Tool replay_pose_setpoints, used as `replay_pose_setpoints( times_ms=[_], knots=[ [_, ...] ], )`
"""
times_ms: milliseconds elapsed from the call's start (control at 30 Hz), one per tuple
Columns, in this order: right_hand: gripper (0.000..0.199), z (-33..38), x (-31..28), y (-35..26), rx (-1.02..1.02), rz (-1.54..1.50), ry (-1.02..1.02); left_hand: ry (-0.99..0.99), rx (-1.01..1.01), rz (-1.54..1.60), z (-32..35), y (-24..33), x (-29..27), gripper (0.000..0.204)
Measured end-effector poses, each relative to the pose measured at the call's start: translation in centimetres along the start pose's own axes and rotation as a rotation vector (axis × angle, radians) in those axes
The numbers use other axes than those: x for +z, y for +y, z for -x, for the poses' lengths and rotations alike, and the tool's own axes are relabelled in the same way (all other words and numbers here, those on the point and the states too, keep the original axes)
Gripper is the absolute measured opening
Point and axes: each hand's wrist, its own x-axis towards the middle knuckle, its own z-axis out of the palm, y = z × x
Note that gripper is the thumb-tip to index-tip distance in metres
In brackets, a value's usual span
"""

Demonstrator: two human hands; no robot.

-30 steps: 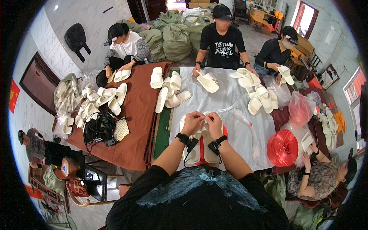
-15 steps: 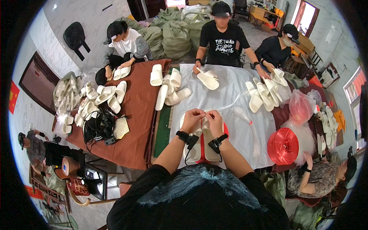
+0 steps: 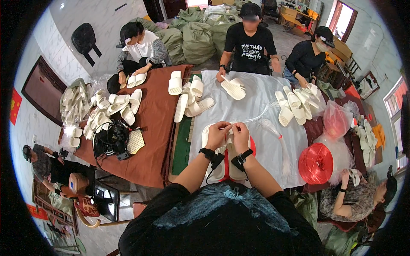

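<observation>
A pair of cream slippers (image 3: pixel 218 171) lies in front of me on the sheeted table, toes away from me. Something flat and red (image 3: pixel 252 147) shows around and between them. Over their straps, my left hand (image 3: pixel 218 135) and my right hand (image 3: pixel 240 135) meet, both closed in a pinch with fingertips almost touching. Whatever sits between the fingers is too small to make out. Each wrist wears a black strap with a small device. To the right of my hands, a bundle of clear plastic strands (image 3: pixel 270 126) stretches over the sheet.
Red twine is wound in a big roll (image 3: pixel 315 163) at the right, near a pink plastic bag (image 3: pixel 334 119). Loose slippers (image 3: pixel 194 96) lie beyond my hands; more slippers (image 3: pixel 294 104) are at far right. Black cables (image 3: pixel 110 141) heap on the brown cloth (image 3: pixel 147 162). Co-workers surround the table.
My hands stay pinched over the slippers, barely shifted. Across the table, a co-worker's hand has drawn back from the slippers on the right. At lower right, another person now holds up a slipper.
</observation>
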Motion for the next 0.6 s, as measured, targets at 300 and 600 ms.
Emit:
replay_pose_setpoints(
  times_ms=[300,600],
  knots=[
    [0.009,-0.19,-0.55,-0.59,-0.1,0.084,-0.038,-0.022,0.053,0.02,-0.27,-0.15,-0.09,0.01],
    [0.008,-0.05,-0.51,-0.72,-0.174,0.167,-0.064,-0.074,0.032,-0.034,-0.14,-0.45,-0.23,0.009]
  ],
)
